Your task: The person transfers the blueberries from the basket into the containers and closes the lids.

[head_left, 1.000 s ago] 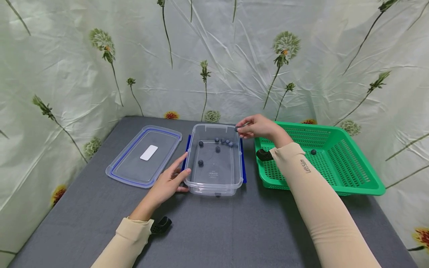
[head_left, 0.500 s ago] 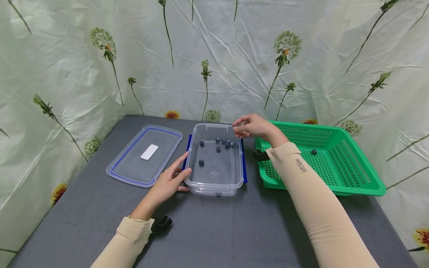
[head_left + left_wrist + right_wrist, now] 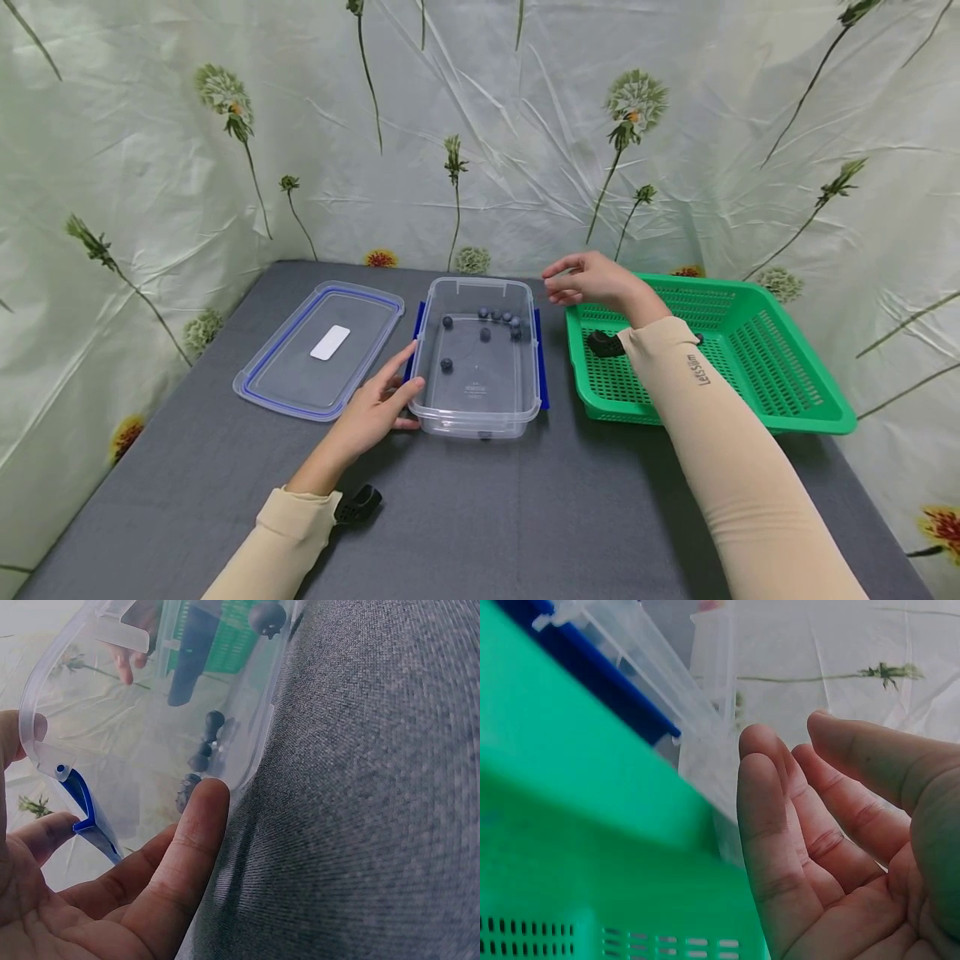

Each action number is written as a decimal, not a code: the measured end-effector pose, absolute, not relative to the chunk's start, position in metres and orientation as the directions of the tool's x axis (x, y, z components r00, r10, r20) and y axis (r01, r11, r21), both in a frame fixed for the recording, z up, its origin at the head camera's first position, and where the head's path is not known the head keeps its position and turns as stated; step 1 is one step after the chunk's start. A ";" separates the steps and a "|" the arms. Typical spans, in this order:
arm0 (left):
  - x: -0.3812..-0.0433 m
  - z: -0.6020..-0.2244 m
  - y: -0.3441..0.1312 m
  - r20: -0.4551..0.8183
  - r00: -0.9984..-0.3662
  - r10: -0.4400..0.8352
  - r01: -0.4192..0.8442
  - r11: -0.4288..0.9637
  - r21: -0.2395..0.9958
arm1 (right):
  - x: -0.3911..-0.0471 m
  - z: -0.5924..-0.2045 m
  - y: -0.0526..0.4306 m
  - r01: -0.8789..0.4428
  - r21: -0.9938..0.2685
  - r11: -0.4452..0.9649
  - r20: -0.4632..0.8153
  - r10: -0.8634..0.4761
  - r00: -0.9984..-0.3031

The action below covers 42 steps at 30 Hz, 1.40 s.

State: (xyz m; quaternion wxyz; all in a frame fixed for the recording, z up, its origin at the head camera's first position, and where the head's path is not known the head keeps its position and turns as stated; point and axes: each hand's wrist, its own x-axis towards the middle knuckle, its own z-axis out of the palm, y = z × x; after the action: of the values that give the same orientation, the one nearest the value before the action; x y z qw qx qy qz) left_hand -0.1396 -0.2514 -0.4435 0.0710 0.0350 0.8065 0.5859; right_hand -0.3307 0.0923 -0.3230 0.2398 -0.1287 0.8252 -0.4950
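A clear plastic food container [image 3: 477, 416] with blue side latches stands mid-table, several blueberries [image 3: 485, 335] scattered on its floor, mostly toward the back right. My left hand [image 3: 375, 412] holds its left side, thumb at the rim and fingers along the outer wall. In the left wrist view, a fingertip [image 3: 208, 796] presses low on the wall beside the berries. My right hand [image 3: 592, 279] hovers between the container and the green basket [image 3: 813, 367], its fingers loosely bent and nothing between them. One blueberry [image 3: 700, 338] in the basket is partly hidden by my right sleeve.
The container's clear lid [image 3: 296, 387], with a blue seal and a white label, lies flat at the left. A grey cloth [image 3: 465, 517] covers the table. Behind it hangs a flower-printed curtain [image 3: 322, 125].
My right hand has let a blueberry drop into the container's back right, where it joins the others. It has then drawn back right toward the basket. My left hand has stayed put.
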 end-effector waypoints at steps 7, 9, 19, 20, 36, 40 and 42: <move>-0.140 -0.445 -0.251 -0.090 -0.987 0.134 -0.042 0.323 0.945 | -0.333 -0.321 0.115 0.052 -0.878 0.475 -0.279 -0.421 -0.863; -0.140 -0.445 -0.251 -0.092 -0.987 0.129 -0.045 0.326 0.944 | -0.334 -0.322 0.123 0.062 -0.877 0.476 -0.283 -0.409 -0.868; -0.139 -0.447 -0.251 -0.098 -0.988 0.115 -0.056 0.321 0.945 | -0.339 -0.326 0.160 0.090 -0.874 0.478 -0.301 -0.386 -0.872; -0.139 -0.447 -0.251 -0.098 -0.989 0.115 -0.056 0.320 0.946 | -0.339 -0.326 0.164 0.093 -0.874 0.478 -0.303 -0.385 -0.872; -0.140 -0.451 -0.253 -0.097 -0.988 0.118 -0.057 0.303 0.951 | -0.341 -0.341 0.220 0.149 -0.855 0.497 -0.347 -0.335 -0.876; -0.139 -0.450 -0.252 -0.097 -0.989 0.113 -0.059 0.302 0.952 | -0.339 -0.345 0.235 0.174 -0.838 0.517 -0.374 -0.312 -0.874; -0.139 -0.450 -0.252 -0.098 -0.989 0.110 -0.061 0.303 0.951 | -0.338 -0.347 0.242 0.184 -0.830 0.527 -0.386 -0.304 -0.871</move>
State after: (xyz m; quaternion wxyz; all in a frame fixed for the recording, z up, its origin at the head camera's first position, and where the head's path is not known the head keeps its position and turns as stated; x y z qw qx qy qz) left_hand -0.1394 -0.2520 -0.4495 0.0723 0.0153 0.8038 0.5902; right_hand -0.3384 0.2416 -0.3469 0.2513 -0.0360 0.8368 -0.4850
